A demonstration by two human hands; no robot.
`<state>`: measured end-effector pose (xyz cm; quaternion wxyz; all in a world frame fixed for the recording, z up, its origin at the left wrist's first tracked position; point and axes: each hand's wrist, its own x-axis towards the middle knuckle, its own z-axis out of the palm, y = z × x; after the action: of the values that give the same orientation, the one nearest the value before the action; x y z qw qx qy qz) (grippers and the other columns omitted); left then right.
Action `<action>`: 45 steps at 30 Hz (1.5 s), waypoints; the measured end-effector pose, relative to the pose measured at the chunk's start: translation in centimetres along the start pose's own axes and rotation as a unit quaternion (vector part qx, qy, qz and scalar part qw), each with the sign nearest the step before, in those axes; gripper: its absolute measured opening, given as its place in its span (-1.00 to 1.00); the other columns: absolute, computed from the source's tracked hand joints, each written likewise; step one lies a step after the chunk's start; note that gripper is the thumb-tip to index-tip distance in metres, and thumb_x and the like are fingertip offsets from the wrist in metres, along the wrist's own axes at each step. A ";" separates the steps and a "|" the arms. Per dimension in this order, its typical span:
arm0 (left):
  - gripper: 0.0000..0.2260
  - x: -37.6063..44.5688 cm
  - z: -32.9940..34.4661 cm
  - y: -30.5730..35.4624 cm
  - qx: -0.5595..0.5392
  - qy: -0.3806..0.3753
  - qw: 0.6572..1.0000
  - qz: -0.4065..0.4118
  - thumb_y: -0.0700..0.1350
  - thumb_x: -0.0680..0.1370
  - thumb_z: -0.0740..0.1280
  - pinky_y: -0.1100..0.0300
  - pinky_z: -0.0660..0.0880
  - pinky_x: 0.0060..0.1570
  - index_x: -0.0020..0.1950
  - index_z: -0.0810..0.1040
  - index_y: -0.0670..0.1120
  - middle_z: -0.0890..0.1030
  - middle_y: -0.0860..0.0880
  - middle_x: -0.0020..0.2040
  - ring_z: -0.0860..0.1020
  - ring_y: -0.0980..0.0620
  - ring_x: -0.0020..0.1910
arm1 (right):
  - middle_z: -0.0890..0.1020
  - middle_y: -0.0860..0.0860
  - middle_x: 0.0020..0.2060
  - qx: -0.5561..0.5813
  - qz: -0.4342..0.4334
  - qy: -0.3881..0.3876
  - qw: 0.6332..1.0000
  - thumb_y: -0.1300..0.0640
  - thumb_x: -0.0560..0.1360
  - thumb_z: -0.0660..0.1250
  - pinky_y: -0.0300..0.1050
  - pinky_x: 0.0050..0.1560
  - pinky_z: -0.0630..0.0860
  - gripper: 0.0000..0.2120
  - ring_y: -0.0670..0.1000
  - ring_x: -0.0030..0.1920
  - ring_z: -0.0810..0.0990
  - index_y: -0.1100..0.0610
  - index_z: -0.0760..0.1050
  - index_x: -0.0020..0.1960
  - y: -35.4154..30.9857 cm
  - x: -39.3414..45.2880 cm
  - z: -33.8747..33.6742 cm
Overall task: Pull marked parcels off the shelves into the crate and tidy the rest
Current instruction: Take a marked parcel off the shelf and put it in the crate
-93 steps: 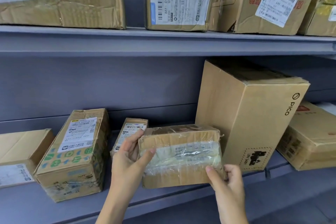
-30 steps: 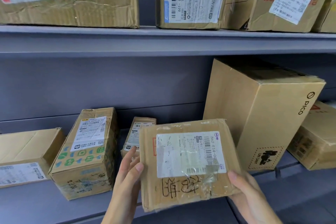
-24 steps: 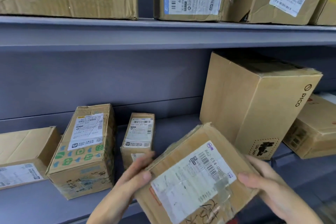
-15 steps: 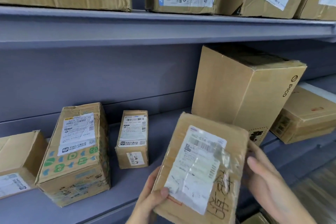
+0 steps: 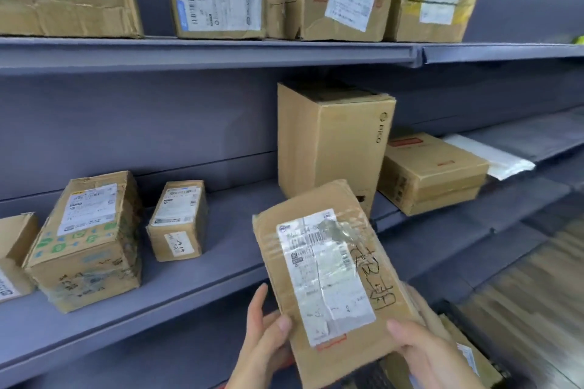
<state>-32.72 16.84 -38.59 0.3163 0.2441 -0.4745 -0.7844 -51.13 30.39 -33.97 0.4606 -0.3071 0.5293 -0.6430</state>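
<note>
Both hands grip the marked parcel (image 5: 328, 275): left hand (image 5: 268, 338) w/ thumb on front, right hand (image 5: 433, 354) at lower corner. Best keep both on, lower flat into crate.

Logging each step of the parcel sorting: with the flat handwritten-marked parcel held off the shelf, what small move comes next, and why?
Probably lower the flat parcel down and to the right. Both hands, left and right, grip its lower end clear of the shelf; handwriting beside its label suggests it is marked, and other parcels show below right, perhaps in the crate.
</note>
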 end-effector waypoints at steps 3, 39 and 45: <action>0.04 -1.7 3.7 -0.3 0.035 0.003 0.998 0.043 0.25 -0.04 0.57 0.02 0.59 -0.19 0.40 0.30 0.05 0.65 -0.06 0.09 0.64 -0.07 0.03 | 0.65 0.16 0.03 -0.020 -0.054 0.026 0.998 -0.06 -0.22 0.63 -0.04 -0.08 0.52 -0.02 0.11 0.00 0.64 0.13 0.51 0.18 -1.7 -5.3 -4.0; -0.49 14.7 33.1 -13.2 0.127 -0.172 0.971 -0.108 0.09 0.37 0.37 0.13 0.51 -0.03 0.27 0.42 -0.04 0.64 -0.02 0.13 0.62 0.02 0.07 | 0.69 0.00 -0.07 -0.013 -0.086 0.298 0.950 0.07 0.33 0.24 -0.06 -0.16 0.59 -0.64 0.01 -0.07 0.66 -0.01 0.53 0.12 -7.9 -6.9 -36.6; -0.63 19.9 38.2 -18.2 0.117 -0.069 0.979 -0.150 0.02 0.47 0.34 0.15 0.54 -0.17 0.24 0.42 -0.04 0.69 -0.02 -0.01 0.67 0.00 -0.07 | 0.69 -0.08 -0.06 -0.031 0.026 0.229 0.973 -0.01 0.38 0.30 -0.01 -0.10 0.54 -0.68 -0.07 -0.07 0.67 -0.15 0.51 0.13 -7.6 -1.7 -44.2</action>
<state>-77.19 31.30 -40.16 0.1308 0.2928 -0.5419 -0.7769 -91.49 49.66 -37.58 0.3337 -0.1518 0.6479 -0.6676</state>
